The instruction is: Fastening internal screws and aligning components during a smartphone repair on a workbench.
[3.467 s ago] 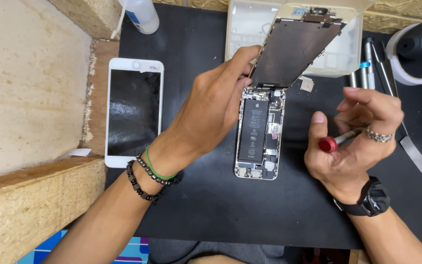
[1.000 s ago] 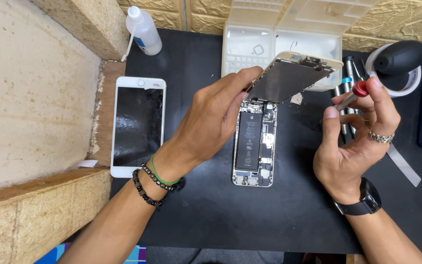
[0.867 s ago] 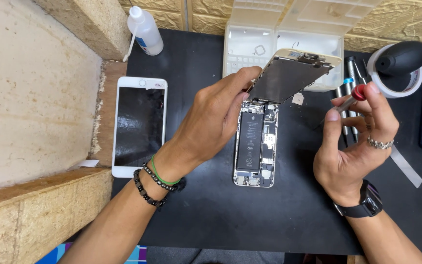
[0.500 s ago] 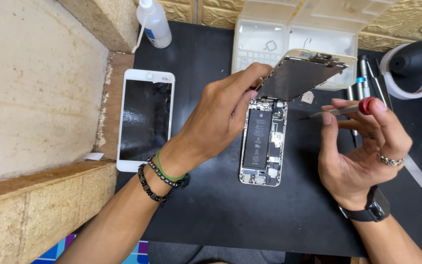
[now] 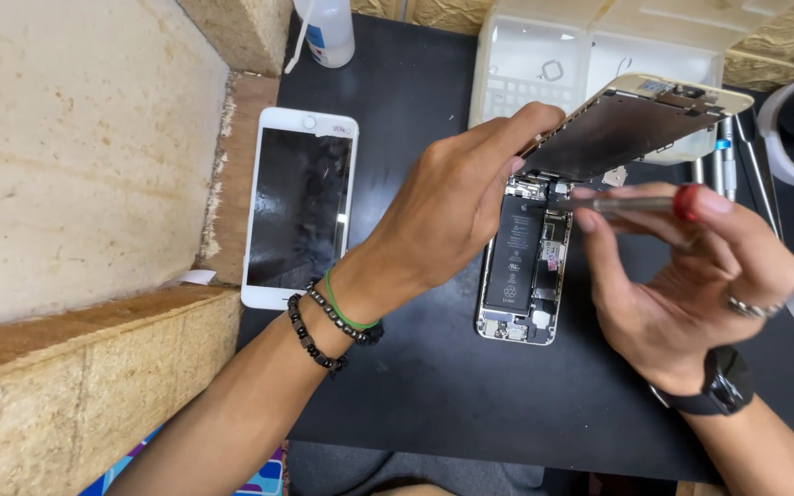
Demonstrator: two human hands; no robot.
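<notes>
Here the left hand pinched the lifted screen, tilted over the open phone on the mat. The right hand gripped a screwdriver, tip at the phone's top end. Seemingly unscrewing there; next needed steady seating on the screw.

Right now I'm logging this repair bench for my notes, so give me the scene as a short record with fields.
Left hand: left hand holds the lifted screen panel tilted up over the open phone
Right hand: right hand holds a screwdriver, tip at the open phone's upper end
Open phone: flat on the black mat, battery showing
Second phone: white phone lying left of it, screen up
Behind: parts tray, bottle, tape roll
</notes>
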